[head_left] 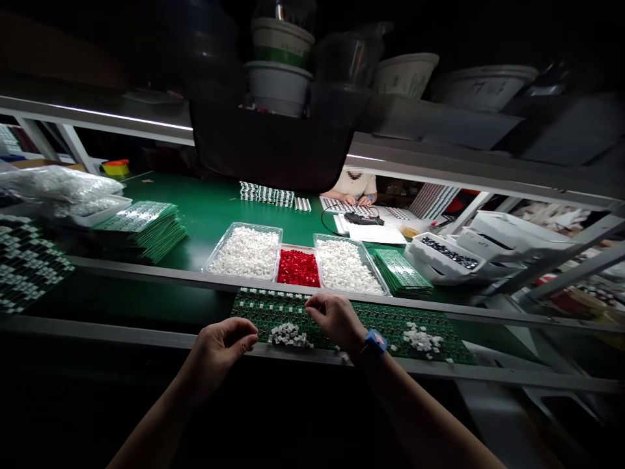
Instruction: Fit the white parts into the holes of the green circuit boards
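A green circuit board panel lies flat in front of me, with rows of small white square components seated on it. A loose heap of these white components sits near its near edge, and a second heap lies further right. My left hand hovers at the board's near left corner, fingertips drawn together just beside the left heap. My right hand is over the board's far edge, fingers pinched. A blue watch is on that wrist. Anything tiny between the fingertips is hidden.
A metal rail runs behind the board. Beyond it stand two trays of white parts, a tray of red parts and stacks of green boards. A co-worker sits at the far side. Bins fill an overhead shelf.
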`<state>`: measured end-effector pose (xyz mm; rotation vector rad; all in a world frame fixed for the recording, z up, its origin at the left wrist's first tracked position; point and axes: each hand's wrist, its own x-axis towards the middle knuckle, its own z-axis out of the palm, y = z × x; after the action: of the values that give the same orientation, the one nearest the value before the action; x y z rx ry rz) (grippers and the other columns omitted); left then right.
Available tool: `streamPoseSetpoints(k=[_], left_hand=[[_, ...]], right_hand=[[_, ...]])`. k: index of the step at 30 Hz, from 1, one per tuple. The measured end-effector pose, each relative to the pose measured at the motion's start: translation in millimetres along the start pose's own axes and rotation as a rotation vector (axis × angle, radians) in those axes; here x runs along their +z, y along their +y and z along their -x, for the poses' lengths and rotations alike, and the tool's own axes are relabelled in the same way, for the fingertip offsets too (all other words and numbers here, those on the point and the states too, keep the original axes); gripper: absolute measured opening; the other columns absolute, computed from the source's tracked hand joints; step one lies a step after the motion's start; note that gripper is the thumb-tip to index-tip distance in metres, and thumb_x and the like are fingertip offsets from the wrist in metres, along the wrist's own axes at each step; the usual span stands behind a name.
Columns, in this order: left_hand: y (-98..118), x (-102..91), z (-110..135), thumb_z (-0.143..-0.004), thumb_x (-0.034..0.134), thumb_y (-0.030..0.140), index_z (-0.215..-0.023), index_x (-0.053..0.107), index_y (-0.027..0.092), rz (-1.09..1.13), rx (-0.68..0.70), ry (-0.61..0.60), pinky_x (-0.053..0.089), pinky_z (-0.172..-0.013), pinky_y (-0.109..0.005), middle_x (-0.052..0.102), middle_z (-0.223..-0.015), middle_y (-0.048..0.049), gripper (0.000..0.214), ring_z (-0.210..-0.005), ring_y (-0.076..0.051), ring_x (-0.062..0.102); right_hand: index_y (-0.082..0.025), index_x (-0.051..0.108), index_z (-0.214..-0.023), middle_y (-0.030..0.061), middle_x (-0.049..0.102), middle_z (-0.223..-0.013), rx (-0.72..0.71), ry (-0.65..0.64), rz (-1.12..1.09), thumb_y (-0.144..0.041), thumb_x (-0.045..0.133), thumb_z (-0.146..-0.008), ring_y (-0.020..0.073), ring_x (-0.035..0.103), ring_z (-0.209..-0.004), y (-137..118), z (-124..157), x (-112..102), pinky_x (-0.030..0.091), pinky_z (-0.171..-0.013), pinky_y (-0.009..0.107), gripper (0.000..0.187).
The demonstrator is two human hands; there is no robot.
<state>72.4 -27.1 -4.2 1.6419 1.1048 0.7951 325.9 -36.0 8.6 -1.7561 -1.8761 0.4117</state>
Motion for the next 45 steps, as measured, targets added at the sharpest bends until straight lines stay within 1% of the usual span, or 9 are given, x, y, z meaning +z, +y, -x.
streamPoseSetpoints(k=[3, 8, 11, 18, 23, 26, 32, 36, 45], left_hand=[[-0.7, -2.6, 7.0, -0.072, 0.066, 0.039, -0.083, 0.069, 0.016, 0.053, -0.024, 0.031, 0.048, -0.057, -0.022, 0.068, -0.07, -0.0026, 0.025, -0.062, -0.015, 0.061], [-2.6, -12.6, 13.1, -0.077, 0.06, 0.038, -0.09, 0.074, 0.017, -0.017, 0.046, 0.071, 0.049, -0.067, -0.025, 0.071, -0.083, -0.0057, 0.028, -0.072, -0.017, 0.062], [-6.7, -16.0, 14.3, -0.076, 0.062, 0.04, -0.095, 0.073, 0.017, 0.049, -0.012, 0.063, 0.05, -0.061, -0.025, 0.07, -0.074, -0.0043, 0.032, -0.064, -0.015, 0.061], [-9.0, -18.8, 13.8, -0.068, 0.07, 0.038, -0.087, 0.073, 0.015, 0.128, -0.108, -0.028, 0.05, -0.061, -0.025, 0.071, -0.076, -0.0054, 0.03, -0.064, -0.016, 0.063], [-6.6, -25.9, 6.1, -0.069, 0.069, 0.037, -0.085, 0.072, 0.014, 0.04, -0.096, -0.106, 0.05, -0.061, -0.026, 0.071, -0.074, -0.0048, 0.029, -0.064, -0.016, 0.063], [-9.5, -28.6, -6.2, -0.073, 0.066, 0.037, -0.082, 0.069, 0.014, -0.102, -0.02, -0.012, 0.05, -0.06, -0.026, 0.069, -0.071, -0.0038, 0.025, -0.062, -0.016, 0.062], [-12.7, -34.4, -34.6, -0.086, 0.052, 0.025, -0.084, 0.066, 0.017, -0.557, 0.327, 0.206, 0.048, -0.076, -0.031, 0.068, -0.084, -0.0059, 0.017, -0.079, -0.019, 0.063], [-12.9, -34.6, -43.5, -0.087, 0.049, 0.018, -0.084, 0.065, 0.017, -0.708, 0.414, 0.216, 0.048, -0.078, -0.032, 0.065, -0.082, -0.0055, 0.016, -0.082, -0.019, 0.06], [-8.4, -34.5, -51.7, -0.084, 0.052, 0.011, -0.081, 0.065, 0.017, -0.837, 0.455, 0.152, 0.046, -0.08, -0.034, 0.064, -0.081, -0.0063, 0.015, -0.084, -0.022, 0.058]], right_hand=[[-0.017, 0.071, -0.082, 0.0057, 0.07, -0.086, -0.007, -0.033, 0.1, -0.018, 0.057, -0.082, 0.0159, 0.064, -0.078, -3.5, -2.8, 1.0, 0.045, -0.074, 0.024, 0.014], [-0.018, 0.07, -0.086, 0.0055, 0.068, -0.091, 0.028, -0.081, 0.24, -0.02, 0.055, -0.086, 0.0156, 0.062, -0.081, -10.3, -2.9, 0.6, 0.042, -0.074, 0.023, 0.016], [-0.018, 0.07, -0.086, 0.0055, 0.067, -0.091, 0.026, -0.091, 0.264, -0.02, 0.054, -0.086, 0.015, 0.062, -0.08, -11.7, -3.8, 1.2, 0.042, -0.072, 0.023, 0.016], [-0.019, 0.068, -0.087, 0.0025, 0.066, -0.089, 0.009, -0.056, 0.186, -0.021, 0.063, -0.078, 0.0137, 0.059, -0.073, -10.0, 3.3, -8.2, 0.041, -0.068, 0.024, 0.01], [-0.021, 0.069, -0.079, 0.0012, 0.066, -0.083, -0.004, -0.225, 0.184, -0.025, 0.066, -0.076, 0.0147, 0.06, -0.072, -16.5, 26.5, -16.8, 0.04, -0.067, 0.024, 0.005], [-0.02, 0.067, -0.081, 0.0028, 0.066, -0.085, 0.035, -0.278, 0.229, -0.028, 0.069, -0.075, 0.0172, 0.06, -0.075, -17.8, 35.9, -12.5, 0.04, -0.066, 0.026, 0.01], [-0.019, 0.063, -0.071, 0.003, 0.067, -0.076, 0.027, -0.229, 0.154, -0.018, 0.059, -0.077, 0.0163, 0.06, -0.069, -13.4, 39.5, -3.9, 0.04, -0.064, 0.025, 0.007], [-0.019, 0.059, -0.072, 0.0006, 0.063, -0.067, -0.011, -0.149, 0.076, -0.014, 0.052, -0.074, 0.0139, 0.057, -0.059, -9.7, 41.0, -5.0, 0.039, -0.057, 0.024, 0.009], [-0.02, 0.057, -0.078, 0.0027, 0.064, -0.079, -0.078, -0.135, -0.036, -0.014, 0.049, -0.081, 0.0151, 0.059, -0.071, -0.4, 41.5, -7.5, 0.043, -0.067, 0.025, 0.01]])
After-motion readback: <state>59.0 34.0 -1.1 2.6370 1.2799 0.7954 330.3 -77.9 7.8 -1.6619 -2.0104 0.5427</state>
